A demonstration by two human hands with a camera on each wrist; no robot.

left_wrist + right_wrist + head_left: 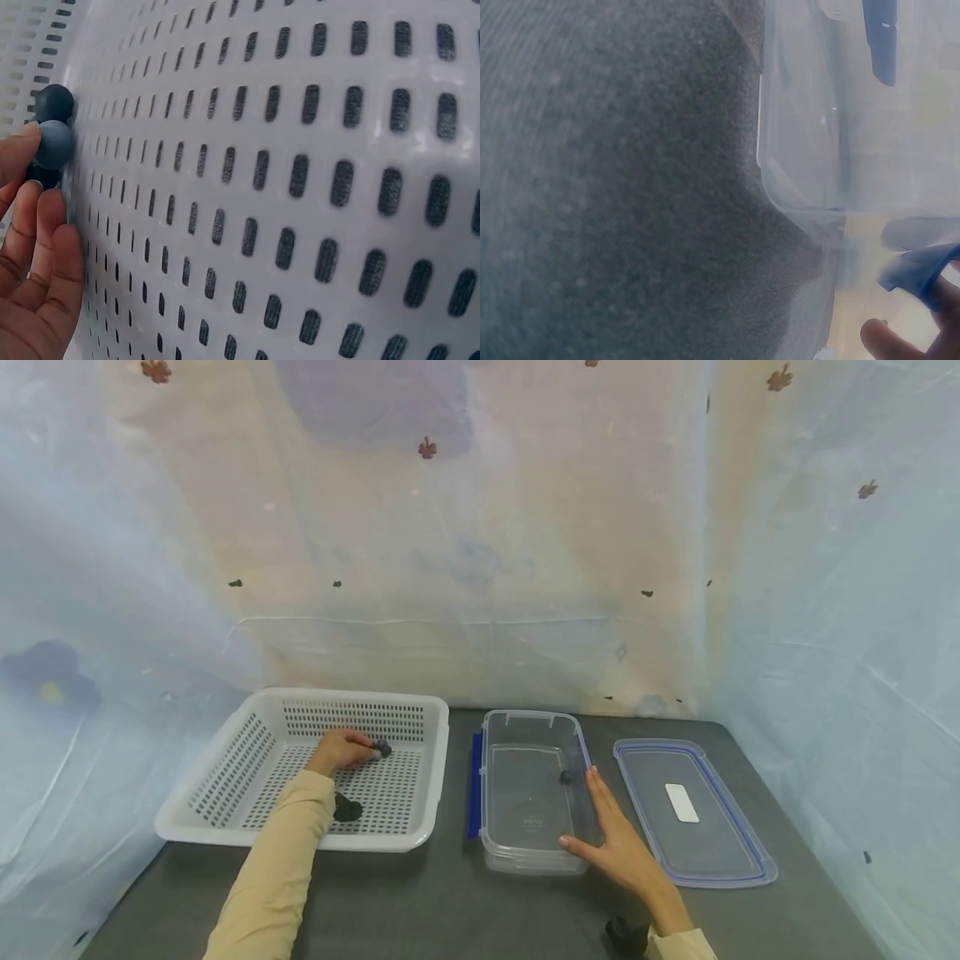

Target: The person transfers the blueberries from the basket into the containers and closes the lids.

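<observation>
My left hand (343,752) pinches a dark blue ball (54,145) between thumb and fingers, inside the white basket (435,760), with more dark balls (55,103) right beside it. My right hand (622,847), fingers extended, rests at the right side of a clear container (525,793); a small dark round thing (566,777) shows in it. Farther right, a blue-edged lid (708,847) lies on the grey counter (420,902).

On the table (450,906), basket (390,789), container (517,797) and lid (701,839) lie left to right.
</observation>
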